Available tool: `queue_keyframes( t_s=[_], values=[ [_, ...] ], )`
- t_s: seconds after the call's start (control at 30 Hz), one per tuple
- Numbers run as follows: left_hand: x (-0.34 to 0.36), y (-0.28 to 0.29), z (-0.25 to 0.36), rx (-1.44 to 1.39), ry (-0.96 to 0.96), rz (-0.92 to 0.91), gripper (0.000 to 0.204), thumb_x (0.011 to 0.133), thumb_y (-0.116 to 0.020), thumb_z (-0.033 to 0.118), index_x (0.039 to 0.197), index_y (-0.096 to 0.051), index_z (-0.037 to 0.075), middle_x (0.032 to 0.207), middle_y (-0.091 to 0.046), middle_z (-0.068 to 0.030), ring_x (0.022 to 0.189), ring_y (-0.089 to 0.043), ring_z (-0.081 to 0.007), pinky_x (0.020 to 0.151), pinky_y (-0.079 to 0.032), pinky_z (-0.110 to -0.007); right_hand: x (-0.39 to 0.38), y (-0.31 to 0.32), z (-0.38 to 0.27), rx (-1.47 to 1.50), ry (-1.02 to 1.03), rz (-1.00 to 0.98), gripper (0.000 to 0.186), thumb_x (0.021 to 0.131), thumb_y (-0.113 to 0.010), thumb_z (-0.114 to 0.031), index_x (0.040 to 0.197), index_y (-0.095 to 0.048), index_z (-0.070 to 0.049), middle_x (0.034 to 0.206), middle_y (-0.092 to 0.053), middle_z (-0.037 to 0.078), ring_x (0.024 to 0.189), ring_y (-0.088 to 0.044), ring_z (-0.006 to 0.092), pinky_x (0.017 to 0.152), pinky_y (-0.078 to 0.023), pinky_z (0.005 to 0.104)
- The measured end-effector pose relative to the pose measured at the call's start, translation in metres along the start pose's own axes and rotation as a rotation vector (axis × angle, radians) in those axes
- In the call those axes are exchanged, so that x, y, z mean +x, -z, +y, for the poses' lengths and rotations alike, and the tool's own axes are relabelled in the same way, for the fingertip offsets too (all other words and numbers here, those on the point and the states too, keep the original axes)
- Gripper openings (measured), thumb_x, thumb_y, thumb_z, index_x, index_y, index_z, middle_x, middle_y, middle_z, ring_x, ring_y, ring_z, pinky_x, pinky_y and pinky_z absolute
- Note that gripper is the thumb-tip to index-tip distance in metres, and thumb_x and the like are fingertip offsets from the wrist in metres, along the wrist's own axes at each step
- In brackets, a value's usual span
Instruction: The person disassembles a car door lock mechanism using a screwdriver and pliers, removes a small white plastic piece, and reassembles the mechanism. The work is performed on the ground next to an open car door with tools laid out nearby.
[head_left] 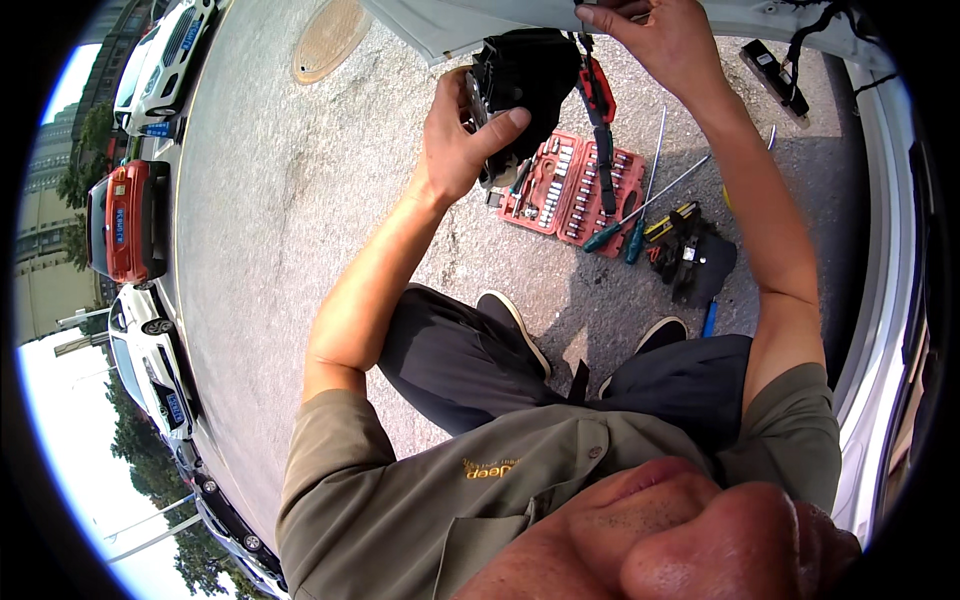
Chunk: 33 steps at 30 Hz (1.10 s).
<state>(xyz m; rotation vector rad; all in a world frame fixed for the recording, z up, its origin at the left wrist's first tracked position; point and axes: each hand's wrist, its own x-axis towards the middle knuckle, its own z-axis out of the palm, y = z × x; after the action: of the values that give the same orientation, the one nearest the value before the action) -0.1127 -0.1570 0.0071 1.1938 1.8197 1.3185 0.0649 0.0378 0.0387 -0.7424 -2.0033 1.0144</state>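
Observation:
My left hand [462, 140] is wrapped round a bulky black plastic part [530, 80], with the thumb toward me and a shiny, clear-looking edge under the fingers. It is held up below the corner of a white car panel [430, 25]. My right hand [655, 35] is raised at the top edge, thumb and fingers closed on a small dark piece partly cut off by the frame; I cannot make out what it is. Just below, beside the black part, hangs a red-and-black piece [597, 92] with a long black strip.
On the pavement lie an open red socket set case [575, 185], teal-handled screwdrivers [603, 236], a black-and-yellow tool bundle [685, 240] and a blue stick [710, 318]. A black module [772, 78] with wires hangs at the right. Parked cars [130, 220] line the left.

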Motion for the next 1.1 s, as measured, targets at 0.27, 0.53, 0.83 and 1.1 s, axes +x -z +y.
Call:
queue_keyframes(
  t_s=[0.27,0.53,0.83,1.1],
  values=[
    [0.000,-0.003,0.000,0.114,-0.046,0.033,0.095,0.073,-0.087,0.044,0.138,-0.045,-0.012,0.116,-0.068,-0.0249,0.107,-0.068,-0.0286,0.097,-0.052,-0.037,-0.006,-0.042,0.015,-0.056,0.069,0.162,0.025,0.088,-0.078,-0.014,0.104,-0.067,0.002,0.087,-0.075,0.013,0.074,-0.073,0.0182,0.071,-0.059,0.0310],
    [-0.001,0.000,0.011,0.232,-0.170,0.050,0.096,0.069,-0.088,0.044,0.138,-0.045,-0.009,0.112,-0.069,-0.0230,0.103,-0.070,-0.0302,0.093,-0.053,-0.037,0.000,-0.026,0.037,0.560,0.044,-0.084,0.021,0.101,-0.063,-0.005,0.117,-0.053,0.003,0.094,-0.070,0.009,0.088,-0.070,0.0153,0.083,-0.060,0.0318],
    [0.009,-0.003,0.003,0.407,-0.478,0.030,0.099,0.067,-0.091,0.046,0.139,-0.046,-0.006,0.119,-0.065,-0.0223,0.108,-0.068,-0.0304,0.096,-0.052,-0.040,0.011,-0.002,0.058,0.744,-0.033,-0.205,0.017,0.098,-0.069,-0.006,0.112,-0.061,-0.001,0.093,-0.071,0.007,0.087,-0.069,0.0162,0.081,-0.059,0.0321],
    [0.005,-0.015,0.006,-0.646,0.114,-0.249,0.064,0.094,-0.065,0.045,0.139,-0.052,0.000,0.125,-0.067,-0.0148,0.115,-0.067,-0.0250,0.101,-0.054,-0.040,0.013,0.000,0.055,0.733,-0.043,-0.272,0.017,0.098,-0.070,-0.009,0.112,-0.064,-0.001,0.091,-0.071,0.006,0.082,-0.068,0.0149,0.074,-0.056,0.0303]
  ],
)
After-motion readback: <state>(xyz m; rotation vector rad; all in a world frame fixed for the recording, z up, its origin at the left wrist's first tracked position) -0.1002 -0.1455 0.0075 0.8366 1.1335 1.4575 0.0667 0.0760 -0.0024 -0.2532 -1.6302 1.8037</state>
